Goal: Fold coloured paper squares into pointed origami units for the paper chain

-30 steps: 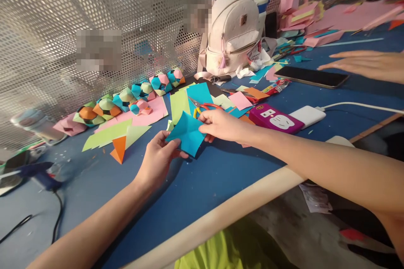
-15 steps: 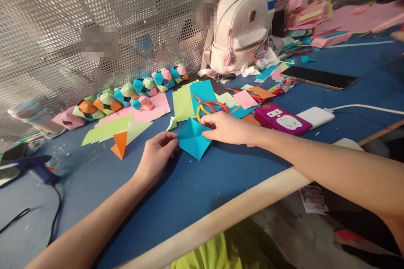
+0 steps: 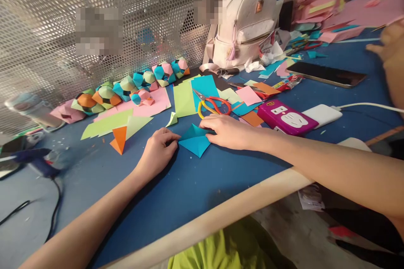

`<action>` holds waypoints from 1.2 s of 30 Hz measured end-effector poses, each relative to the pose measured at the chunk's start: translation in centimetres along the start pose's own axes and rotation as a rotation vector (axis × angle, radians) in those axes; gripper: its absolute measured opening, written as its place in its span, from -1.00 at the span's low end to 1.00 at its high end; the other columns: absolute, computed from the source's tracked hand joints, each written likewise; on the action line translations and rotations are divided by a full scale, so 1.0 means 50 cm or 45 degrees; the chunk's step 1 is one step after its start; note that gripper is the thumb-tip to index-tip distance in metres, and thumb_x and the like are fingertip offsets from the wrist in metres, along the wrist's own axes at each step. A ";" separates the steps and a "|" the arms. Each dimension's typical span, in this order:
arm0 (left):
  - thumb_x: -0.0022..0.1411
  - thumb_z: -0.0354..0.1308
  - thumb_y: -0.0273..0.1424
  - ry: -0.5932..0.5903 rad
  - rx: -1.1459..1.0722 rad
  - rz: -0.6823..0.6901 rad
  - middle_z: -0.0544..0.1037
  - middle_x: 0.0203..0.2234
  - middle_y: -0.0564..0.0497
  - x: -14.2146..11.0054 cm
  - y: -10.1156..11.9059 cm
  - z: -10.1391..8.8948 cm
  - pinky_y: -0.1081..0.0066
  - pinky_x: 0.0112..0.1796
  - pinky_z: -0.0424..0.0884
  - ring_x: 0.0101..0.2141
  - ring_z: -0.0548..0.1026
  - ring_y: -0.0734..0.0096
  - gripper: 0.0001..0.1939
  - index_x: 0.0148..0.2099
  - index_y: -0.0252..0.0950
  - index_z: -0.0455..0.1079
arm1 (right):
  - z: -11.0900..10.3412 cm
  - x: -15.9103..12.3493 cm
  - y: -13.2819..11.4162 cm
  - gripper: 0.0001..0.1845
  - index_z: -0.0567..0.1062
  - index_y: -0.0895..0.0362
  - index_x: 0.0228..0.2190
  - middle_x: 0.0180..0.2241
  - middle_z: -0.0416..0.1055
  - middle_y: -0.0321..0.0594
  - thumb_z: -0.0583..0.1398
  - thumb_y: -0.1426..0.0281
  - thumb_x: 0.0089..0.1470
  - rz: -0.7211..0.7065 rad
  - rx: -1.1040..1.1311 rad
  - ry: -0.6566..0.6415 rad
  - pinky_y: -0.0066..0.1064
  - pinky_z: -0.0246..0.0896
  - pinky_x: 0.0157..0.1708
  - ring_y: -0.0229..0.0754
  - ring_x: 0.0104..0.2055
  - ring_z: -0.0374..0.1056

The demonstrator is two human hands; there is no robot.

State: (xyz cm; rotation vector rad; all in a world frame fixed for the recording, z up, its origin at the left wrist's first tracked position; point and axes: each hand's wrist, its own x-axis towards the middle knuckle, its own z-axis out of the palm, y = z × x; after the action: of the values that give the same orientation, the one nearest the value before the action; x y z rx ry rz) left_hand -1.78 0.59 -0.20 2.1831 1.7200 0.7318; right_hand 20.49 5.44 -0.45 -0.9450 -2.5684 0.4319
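A creased blue sheet of paper (image 3: 195,145) is held low over the table between my two hands. Its sides are drawn inward, so it stands partly folded with a point toward me. My left hand (image 3: 160,145) pinches its left corner between thumb and fingers. The right corner is gripped by my right hand (image 3: 225,131). Just behind the right hand lie scissors (image 3: 217,105) with red and yellow handles. A small pale green folded scrap (image 3: 172,119) sits behind the blue paper, and a folded orange piece (image 3: 119,139) lies to the left.
Folded paper balls (image 3: 126,86) line the mesh partition (image 3: 132,21). A glue gun (image 3: 34,162) with its cord lies left. On the right are a purple box (image 3: 285,117), a white charger (image 3: 323,115), a phone (image 3: 326,73) and another person's hand (image 3: 391,46). A backpack (image 3: 246,21) stands behind.
The blue paper's corners have been brought closer together, so it has folded from a flatter square into a raised shape. Another person's hand has come further in at the right edge.
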 end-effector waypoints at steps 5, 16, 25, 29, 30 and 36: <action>0.10 0.02 -0.41 -0.029 -0.015 -0.056 0.49 -0.33 -0.01 0.000 0.000 -0.007 0.32 -0.19 0.36 -0.30 0.45 0.33 -0.76 -0.31 -0.28 0.53 | 0.008 0.000 0.005 -0.71 0.49 0.23 -0.21 -0.21 0.45 -0.06 0.09 0.66 0.04 -0.153 -0.023 0.033 -0.28 0.17 -0.13 -0.08 -0.12 0.30; 0.09 0.04 -0.40 -0.057 -0.049 -0.038 0.49 -0.33 0.00 0.002 -0.004 -0.012 0.37 -0.27 0.35 -0.33 0.44 0.37 -0.79 -0.34 -0.26 0.51 | 0.008 -0.009 0.014 -0.68 0.55 0.17 -0.24 -0.26 0.49 -0.16 0.08 0.66 0.08 -0.397 -0.144 0.053 -0.27 0.08 -0.15 -0.13 -0.21 0.26; 0.10 0.03 -0.38 -0.080 -0.038 -0.057 0.48 -0.32 0.00 0.004 -0.004 -0.012 0.36 -0.27 0.34 -0.31 0.45 0.35 -0.78 -0.32 -0.26 0.52 | -0.001 -0.014 0.009 -0.75 0.57 0.15 -0.25 -0.25 0.48 -0.13 0.09 0.56 0.18 -0.498 -0.362 0.022 -0.29 -0.04 -0.21 -0.13 -0.23 0.25; 0.10 0.03 -0.39 -0.082 -0.027 -0.043 0.48 -0.31 0.00 0.003 -0.004 -0.013 0.37 -0.27 0.33 -0.31 0.44 0.36 -0.77 -0.31 -0.25 0.52 | -0.002 -0.015 0.008 -0.75 0.57 0.15 -0.26 -0.27 0.47 -0.13 0.09 0.57 0.18 -0.529 -0.431 0.031 -0.30 -0.07 -0.22 -0.15 -0.26 0.24; 0.10 0.03 -0.40 -0.080 -0.024 -0.041 0.48 -0.31 0.01 0.002 -0.004 -0.013 0.37 -0.27 0.33 -0.31 0.44 0.36 -0.77 -0.30 -0.25 0.52 | -0.002 -0.016 0.008 -0.75 0.56 0.15 -0.27 -0.27 0.47 -0.13 0.09 0.57 0.18 -0.535 -0.445 0.033 -0.30 -0.07 -0.23 -0.15 -0.26 0.24; 0.11 0.03 -0.41 -0.079 -0.005 -0.046 0.47 -0.32 0.01 -0.001 -0.004 -0.012 0.37 -0.25 0.33 -0.31 0.43 0.37 -0.78 -0.30 -0.25 0.52 | -0.001 -0.015 0.001 -0.75 0.55 0.15 -0.30 -0.29 0.46 -0.18 0.09 0.61 0.17 -0.559 -0.560 0.001 -0.30 -0.09 -0.24 -0.17 -0.28 0.22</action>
State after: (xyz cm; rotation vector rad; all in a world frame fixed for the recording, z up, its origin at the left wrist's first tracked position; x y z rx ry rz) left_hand -2.29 0.55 0.16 2.1430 1.7213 0.6504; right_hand 21.08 4.99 -0.62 -0.4702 -2.8170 -0.2639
